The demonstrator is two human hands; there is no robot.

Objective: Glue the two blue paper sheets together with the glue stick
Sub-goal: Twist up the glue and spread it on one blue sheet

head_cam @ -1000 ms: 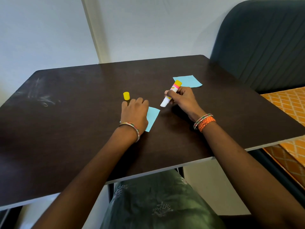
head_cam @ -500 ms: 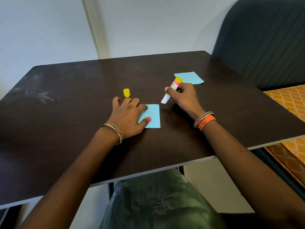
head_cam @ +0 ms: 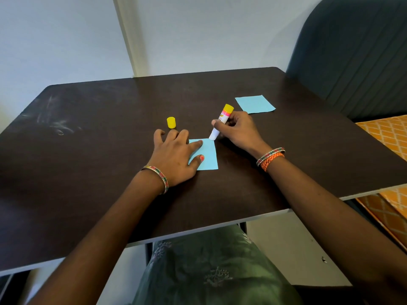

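A small blue paper sheet (head_cam: pixel 208 156) lies flat on the dark table (head_cam: pixel 88 161). My left hand (head_cam: pixel 174 154) presses on its left part with spread fingers, thumb and forefinger on the paper. My right hand (head_cam: pixel 236 130) grips an uncapped glue stick (head_cam: pixel 220 123), white with a yellow end, tilted so its tip touches the sheet's far right corner. The second blue sheet (head_cam: pixel 255 103) lies alone farther back on the right. The yellow cap (head_cam: pixel 171 122) stands just beyond my left fingers.
A dark padded chair back (head_cam: pixel 356 51) rises at the right behind the table. Orange patterned fabric (head_cam: pixel 385 133) lies beside the table's right edge. The table's front edge runs just above my lap. A pale wall stands behind.
My left hand slid left and turned the near sheet square, uncovering most of it. My right hand brought the glue stick down until its tip met the sheet's far corner.
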